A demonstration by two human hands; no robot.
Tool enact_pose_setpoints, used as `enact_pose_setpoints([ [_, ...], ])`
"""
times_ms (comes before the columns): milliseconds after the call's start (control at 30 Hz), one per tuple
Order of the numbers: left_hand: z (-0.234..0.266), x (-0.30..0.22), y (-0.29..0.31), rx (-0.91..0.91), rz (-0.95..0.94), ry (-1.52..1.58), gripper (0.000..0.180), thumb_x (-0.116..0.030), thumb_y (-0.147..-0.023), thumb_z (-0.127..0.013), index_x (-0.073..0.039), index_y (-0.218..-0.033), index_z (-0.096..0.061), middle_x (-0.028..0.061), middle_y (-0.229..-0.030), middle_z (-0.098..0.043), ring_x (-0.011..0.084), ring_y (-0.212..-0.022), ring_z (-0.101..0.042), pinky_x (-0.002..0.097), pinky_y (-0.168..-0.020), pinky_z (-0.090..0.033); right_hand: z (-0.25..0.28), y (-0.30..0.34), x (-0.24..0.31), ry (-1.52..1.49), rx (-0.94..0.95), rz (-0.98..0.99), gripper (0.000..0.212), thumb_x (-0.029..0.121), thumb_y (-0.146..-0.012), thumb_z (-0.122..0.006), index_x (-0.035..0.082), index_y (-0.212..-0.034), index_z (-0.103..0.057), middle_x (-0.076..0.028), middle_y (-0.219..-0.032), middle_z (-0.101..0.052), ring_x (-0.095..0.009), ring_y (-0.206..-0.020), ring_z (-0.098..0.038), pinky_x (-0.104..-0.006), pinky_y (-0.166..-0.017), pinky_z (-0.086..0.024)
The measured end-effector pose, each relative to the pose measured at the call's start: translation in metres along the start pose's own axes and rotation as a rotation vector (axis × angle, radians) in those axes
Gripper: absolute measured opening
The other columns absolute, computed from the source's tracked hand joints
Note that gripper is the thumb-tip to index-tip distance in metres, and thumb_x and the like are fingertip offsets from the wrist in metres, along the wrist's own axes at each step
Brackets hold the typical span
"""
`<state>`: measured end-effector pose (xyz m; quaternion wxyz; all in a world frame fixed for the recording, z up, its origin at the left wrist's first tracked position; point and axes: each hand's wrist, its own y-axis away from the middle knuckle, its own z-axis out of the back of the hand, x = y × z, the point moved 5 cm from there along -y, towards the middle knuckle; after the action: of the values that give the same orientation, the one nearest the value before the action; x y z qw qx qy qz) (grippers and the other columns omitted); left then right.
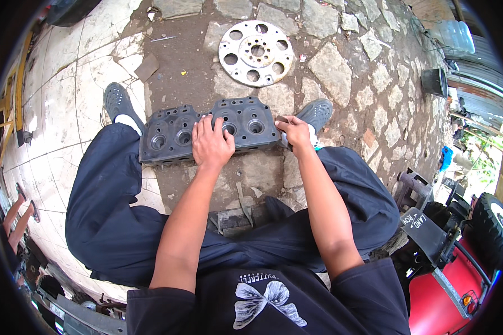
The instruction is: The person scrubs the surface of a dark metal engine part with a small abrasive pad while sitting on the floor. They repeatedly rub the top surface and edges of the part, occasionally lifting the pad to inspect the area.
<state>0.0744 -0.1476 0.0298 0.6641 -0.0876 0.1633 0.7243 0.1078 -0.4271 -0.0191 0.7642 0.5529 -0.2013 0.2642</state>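
A dark grey engine cylinder head (170, 124) lies on the ground between my feet, its top face pierced by several round ports and bolt holes. My left hand (211, 144) rests palm down across its middle, fingers stretched out on the metal. At the block's right end, my right hand (297, 133) is closed in a pinch, with a small dark piece partly showing at the fingertips; what it is, I cannot make out. Beyond the block, a pale round flywheel plate (242, 49) with large holes lies flat on the ground.
Grey perforated clogs (316, 114) are on my feet, either side of the block. White tiles (53, 92) cover the left side; dirt and flat stones (331, 68) lie ahead and right. A black bucket (433, 82) stands far right, and a red vehicle (439, 296) with a tyre sits lower right.
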Motion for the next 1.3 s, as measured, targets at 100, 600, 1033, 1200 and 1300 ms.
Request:
enact_pose_setpoints([
  [100,-0.001,0.002,0.004,-0.018,-0.004,-0.013,0.039,-0.027,-0.094,-0.065,-0.008,-0.129,-0.067,0.0205,-0.142,-0.062,0.0379,-0.141,-0.055,0.0548,-0.125,-0.038,0.001,0.005,-0.003,0.034,0.015,-0.046,0.02,0.002,-0.09,-0.083,0.0,-0.11,-0.079,-0.004,-0.104,-0.079,-0.014,-0.094,-0.072,-0.0299,-0.088,-0.054],
  [600,-0.001,0.003,0.005,-0.008,0.002,-0.002,0.039,-0.027,-0.093,-0.065,-0.008,-0.127,-0.067,0.0205,-0.141,-0.062,0.0379,-0.141,-0.054,0.0546,-0.125,-0.038,-0.003,0.03,0.008,-0.124,0.01,-0.102,0.023,0.006,-0.09,-0.084,0.001,-0.112,-0.077,-0.004,-0.098,-0.078,-0.014,-0.08,-0.071,-0.03,-0.073,-0.056],
  [1033,0.0,0.001,0.003,-0.002,0.009,-0.006,0.039,-0.027,-0.094,-0.065,-0.009,-0.128,-0.068,0.0205,-0.142,-0.062,0.038,-0.141,-0.055,0.0542,-0.126,-0.038,0.006,0.03,0.004,-0.019,0.043,-0.086,0.023,0.016,-0.09,-0.086,0.01,-0.111,-0.078,0.003,-0.096,-0.078,-0.008,-0.076,-0.061,-0.028,-0.066,-0.041],
  [1200,0.001,-0.003,0.002,-0.009,-0.001,0.012,0.039,-0.027,-0.094,-0.065,-0.009,-0.128,-0.068,0.0203,-0.14,-0.063,0.0377,-0.141,-0.055,0.0541,-0.125,-0.038,-0.004,0.002,0.015,-0.151,0.079,-0.137,0.027,0.014,-0.09,-0.086,0.009,-0.115,-0.078,0.0,-0.1,-0.079,-0.01,-0.077,-0.064,-0.0281,-0.065,-0.042],
  [1300,0.0,-0.009,-0.001,-0.019,-0.02,0.049,0.038,-0.027,-0.094,-0.065,-0.009,-0.128,-0.068,0.0203,-0.139,-0.063,0.0378,-0.14,-0.056,0.0543,-0.125,-0.038,0.001,-0.019,-0.001,-0.125,0.033,-0.031,0.022,0.013,-0.09,-0.086,0.008,-0.111,-0.079,0.0,-0.1,-0.078,-0.011,-0.077,-0.064,-0.0277,-0.066,-0.043],
])
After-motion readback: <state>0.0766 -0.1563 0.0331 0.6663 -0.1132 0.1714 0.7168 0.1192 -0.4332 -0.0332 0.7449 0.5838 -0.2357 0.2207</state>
